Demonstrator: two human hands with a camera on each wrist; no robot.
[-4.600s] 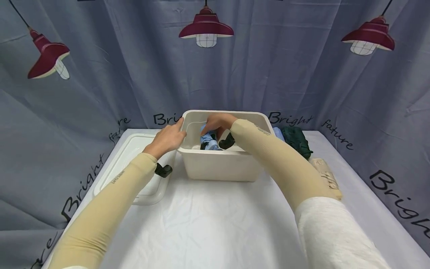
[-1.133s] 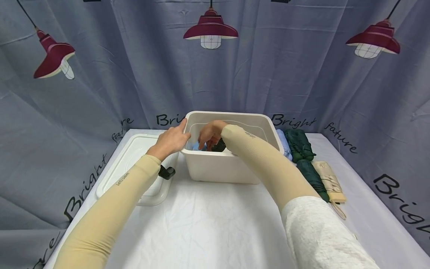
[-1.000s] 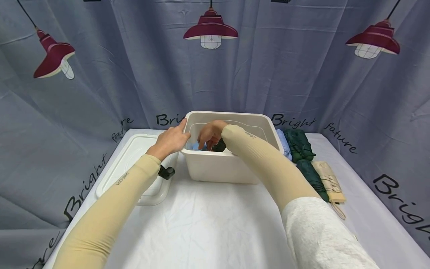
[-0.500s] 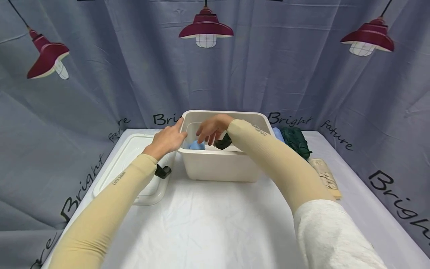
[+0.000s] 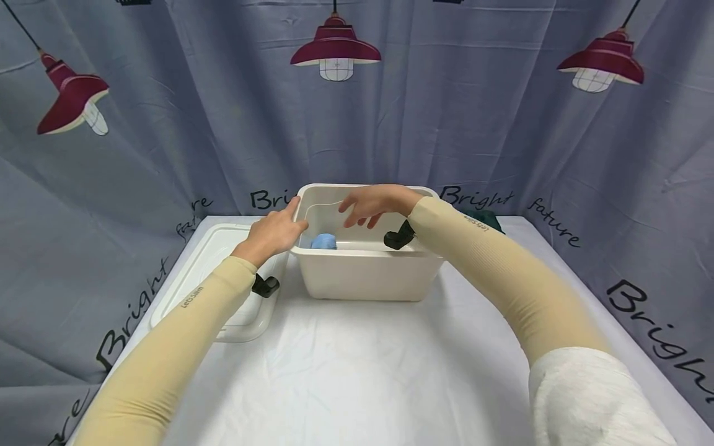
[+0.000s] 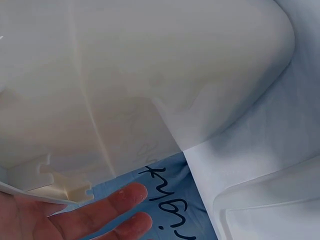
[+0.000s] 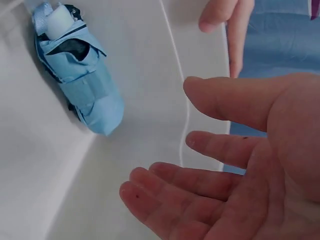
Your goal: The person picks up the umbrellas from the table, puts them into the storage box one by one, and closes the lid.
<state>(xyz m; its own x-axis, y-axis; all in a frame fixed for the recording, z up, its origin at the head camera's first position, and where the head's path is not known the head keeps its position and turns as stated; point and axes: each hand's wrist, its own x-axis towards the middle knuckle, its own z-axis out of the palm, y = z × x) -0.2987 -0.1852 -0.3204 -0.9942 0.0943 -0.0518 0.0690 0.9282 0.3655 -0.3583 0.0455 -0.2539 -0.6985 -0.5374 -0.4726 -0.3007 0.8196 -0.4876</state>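
Right hand (image 5: 376,203) is now rising over the box (image 5: 368,275) in head view, fingers apart, holding nothing; left hand (image 5: 273,232) is resting at the rim. Left wrist: its straight fingers are extending outside. Right wrist: blue umbrella (image 7: 82,75) is lying inside, untouched; I'm reading it as released.

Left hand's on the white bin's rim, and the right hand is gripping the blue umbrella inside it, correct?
Gripping is wrong: the right hand is open, clear of the blue umbrella inside, per the right wrist view. The left hand is on the white bin's rim.
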